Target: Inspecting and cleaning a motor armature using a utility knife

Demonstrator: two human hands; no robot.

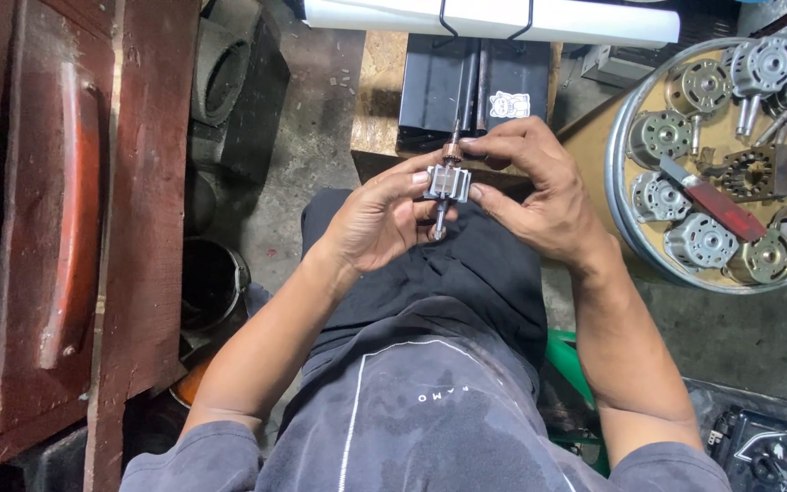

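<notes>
A small motor rotor with a grey slotted core, a copper end and a thin steel shaft sits upright between both hands above my lap. My left hand grips its core from the left with thumb and fingers. From the right, my right hand holds it too, with fingertips on the core and near the copper end. The lower shaft tip pokes out below my left fingers.
A round metal tray at right holds several grey motor parts and a red-handled tool. A black metal box lies ahead under a white tube. A red-brown wooden cabinet fills the left, with dark buckets beside it.
</notes>
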